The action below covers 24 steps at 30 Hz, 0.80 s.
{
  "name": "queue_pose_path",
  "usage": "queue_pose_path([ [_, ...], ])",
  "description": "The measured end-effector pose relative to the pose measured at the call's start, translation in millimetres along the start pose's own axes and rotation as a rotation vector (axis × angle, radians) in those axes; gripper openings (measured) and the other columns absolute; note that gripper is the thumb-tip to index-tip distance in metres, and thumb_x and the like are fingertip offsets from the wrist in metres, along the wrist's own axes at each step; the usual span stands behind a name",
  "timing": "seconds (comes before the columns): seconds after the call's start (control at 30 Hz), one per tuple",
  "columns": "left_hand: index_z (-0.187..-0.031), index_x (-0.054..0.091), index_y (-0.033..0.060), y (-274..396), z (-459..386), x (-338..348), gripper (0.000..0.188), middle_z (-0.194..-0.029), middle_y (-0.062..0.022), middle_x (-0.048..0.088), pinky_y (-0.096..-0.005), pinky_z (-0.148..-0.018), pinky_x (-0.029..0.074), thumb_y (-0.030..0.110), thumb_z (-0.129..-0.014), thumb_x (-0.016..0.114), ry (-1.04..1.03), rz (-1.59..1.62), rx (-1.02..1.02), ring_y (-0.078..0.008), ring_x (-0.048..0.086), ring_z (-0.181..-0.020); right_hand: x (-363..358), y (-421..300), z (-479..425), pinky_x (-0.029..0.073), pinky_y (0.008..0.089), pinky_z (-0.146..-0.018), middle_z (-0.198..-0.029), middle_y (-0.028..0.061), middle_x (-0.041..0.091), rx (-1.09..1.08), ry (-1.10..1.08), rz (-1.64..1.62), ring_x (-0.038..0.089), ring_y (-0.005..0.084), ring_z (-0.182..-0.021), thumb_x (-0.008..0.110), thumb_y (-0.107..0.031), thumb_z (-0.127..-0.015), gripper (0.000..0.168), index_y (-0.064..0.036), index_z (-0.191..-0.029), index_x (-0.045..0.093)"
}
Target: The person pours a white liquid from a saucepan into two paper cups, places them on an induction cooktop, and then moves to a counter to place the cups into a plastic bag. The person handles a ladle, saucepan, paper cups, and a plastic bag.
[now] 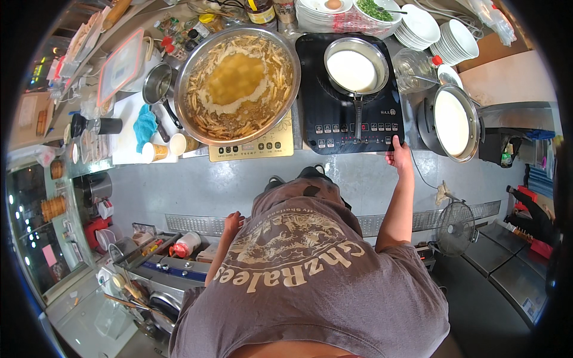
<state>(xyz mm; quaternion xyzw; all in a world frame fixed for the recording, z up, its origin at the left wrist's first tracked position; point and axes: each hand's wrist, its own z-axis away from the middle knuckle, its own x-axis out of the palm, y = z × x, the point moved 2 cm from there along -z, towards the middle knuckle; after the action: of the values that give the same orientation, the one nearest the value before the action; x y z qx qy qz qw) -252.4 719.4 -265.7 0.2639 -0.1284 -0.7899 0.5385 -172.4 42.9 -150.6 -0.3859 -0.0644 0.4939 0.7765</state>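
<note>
My right hand (398, 153) is at the lower right corner of a black induction cooker (313, 105), thumb on top and fingers at the edge. On that cooker stands a steel saucepan (358, 91) of white liquid, its black handle pointing towards me. My left hand (233, 222) hangs beside my body, fingers loosely apart, holding nothing. A large steel basin (181, 112) of brown broth with many thin strips in it sits on a gold-coloured induction cooker (250, 150). To the right stands a steel pot (473, 129), also containing white liquid.
A white board (127, 154) on the left bears a teal cloth (145, 127), a knife and paper cups (154, 153). Stacked white bowls (418, 27) and a bowl of chopped greens (374, 11) stand at the back. A standing fan (455, 228) is behind me on the right.
</note>
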Motion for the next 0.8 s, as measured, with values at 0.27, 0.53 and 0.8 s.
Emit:
queue_pose_path([
  [0.27, -0.107, 0.057, 0.0081, -1.9, -1.5, -0.5, 0.029, -0.088, -0.0062, 0.067, -0.0316, -0.056, 0.043, 0.029, -0.087, 0.055, 0.004, 0.024, -0.047, -0.0133, 0.052, -0.063, -0.3, 2.2, -0.6, 0.046, 0.0257, -0.041, -0.066, 0.0058, 0.059, -0.002, 0.004, -0.020, 0.056, 0.0141, -0.048, 0.048, -0.059, -0.091, 0.053, -0.008, -0.106, 0.046],
  [0.53, -0.105, 0.056, 0.0100, -7.2, -4.6, -2.8, 0.025, -0.087, -0.0057, 0.065, -0.0332, -0.058, 0.043, 0.028, -0.088, 0.055, -0.005, 0.095, -0.074, -0.0144, 0.053, -0.065, 1.1, 0.2, 1.3, 0.045, 0.0265, -0.040, -0.067, 0.0080, 0.060, 0.000, 0.006, -0.031, 0.056, 0.0152, -0.047, 0.048, -0.056, -0.092, 0.053, -0.006, -0.107, 0.047],
  [0.8, -0.103, 0.056, 0.0105, 15.0, 10.9, 2.0, 0.023, -0.088, -0.0049, 0.065, -0.0330, -0.060, 0.044, 0.028, -0.088, 0.055, 0.003, 0.145, -0.136, -0.0142, 0.054, -0.066, 0.3, -1.5, 2.8, 0.045, 0.0258, -0.041, -0.065, 0.0052, 0.059, 0.019, 0.005, -0.023, 0.055, 0.0140, -0.047, 0.047, -0.059, -0.092, 0.054, -0.008, -0.107, 0.047],
])
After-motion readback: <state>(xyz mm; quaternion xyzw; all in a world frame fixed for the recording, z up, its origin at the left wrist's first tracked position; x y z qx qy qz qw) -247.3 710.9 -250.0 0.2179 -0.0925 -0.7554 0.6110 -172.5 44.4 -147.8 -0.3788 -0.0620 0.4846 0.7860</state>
